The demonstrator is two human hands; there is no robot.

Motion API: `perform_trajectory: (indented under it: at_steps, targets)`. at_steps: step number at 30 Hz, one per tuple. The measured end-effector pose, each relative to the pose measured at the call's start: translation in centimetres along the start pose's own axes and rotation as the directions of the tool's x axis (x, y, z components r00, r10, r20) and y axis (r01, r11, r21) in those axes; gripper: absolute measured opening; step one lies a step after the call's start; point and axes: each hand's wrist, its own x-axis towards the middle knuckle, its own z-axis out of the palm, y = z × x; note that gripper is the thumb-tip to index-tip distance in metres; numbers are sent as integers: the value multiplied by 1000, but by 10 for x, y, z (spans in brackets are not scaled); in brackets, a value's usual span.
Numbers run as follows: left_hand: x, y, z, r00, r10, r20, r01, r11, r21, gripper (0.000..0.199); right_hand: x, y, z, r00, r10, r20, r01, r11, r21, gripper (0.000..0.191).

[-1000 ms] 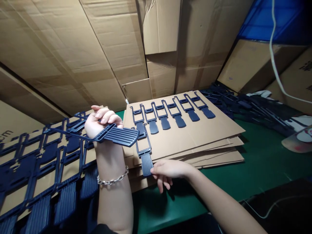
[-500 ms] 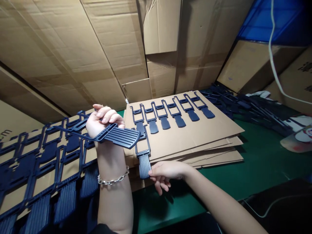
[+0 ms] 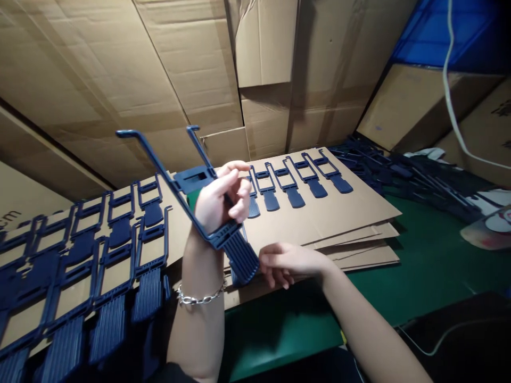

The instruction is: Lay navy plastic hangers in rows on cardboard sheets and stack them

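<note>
A dark blue plastic bracket (image 3: 241,255), with two hooked arms and a ribbed end, surrounds my left hand (image 3: 217,199), which reaches through its opening. The curled fingers close around one side rail. My right hand (image 3: 293,261) is beside the ribbed end, its fingers loosely bent and nothing visible in them; whether it touches the bracket I cannot tell. Beneath the raised bracket, the ribbed tab of another bracket (image 3: 238,279) shows partly. Farther back, several matching brackets (image 3: 295,199) lie in a row on a cardboard sheet (image 3: 331,223).
On the left, more brackets (image 3: 107,324) cover cardboard in overlapping rows. Loose dark parts (image 3: 423,178) are heaped at the back right on the green table (image 3: 431,250). Cardboard boxes (image 3: 191,64) stand behind, and a white cable (image 3: 447,96) hangs at right.
The bracket that hung sideways around my left wrist now stands more upright, hooks upward. My left hand has moved right. My right hand has risen slightly and left the lying bracket's tab.
</note>
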Motion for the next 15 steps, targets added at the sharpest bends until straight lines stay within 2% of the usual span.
perform_trajectory:
  at_steps: [2,5,7,9,11,13,14,15]
  targets:
    - [4,-11,5,999,-6,35,3,998,67,15,1,2,-1,983,-178,-39,181,976,123,56]
    - [8,-25,9,999,-36,-1,34,961,273,26,5,6,2,947,-308,-91,321,927,193,59]
    - [11,-32,8,996,10,-93,40,852,522,33,8,7,2,937,-315,-153,341,919,195,53]
    - [15,-37,0,983,92,-156,58,658,751,38,7,8,1,931,-277,-236,324,926,194,49]
    - [18,-40,-13,979,121,-161,80,498,863,41,4,5,-2,927,-240,-289,302,934,190,48]
    - [19,-41,-28,981,97,-169,110,440,891,44,-1,1,-3,908,-243,-341,314,934,172,45]
    - [19,-41,-35,978,91,-190,132,440,888,45,-3,-1,-3,891,-253,-377,329,932,153,44]
    - [18,-41,-40,971,95,-220,148,482,864,45,-5,-4,-3,868,-264,-421,345,930,128,44]
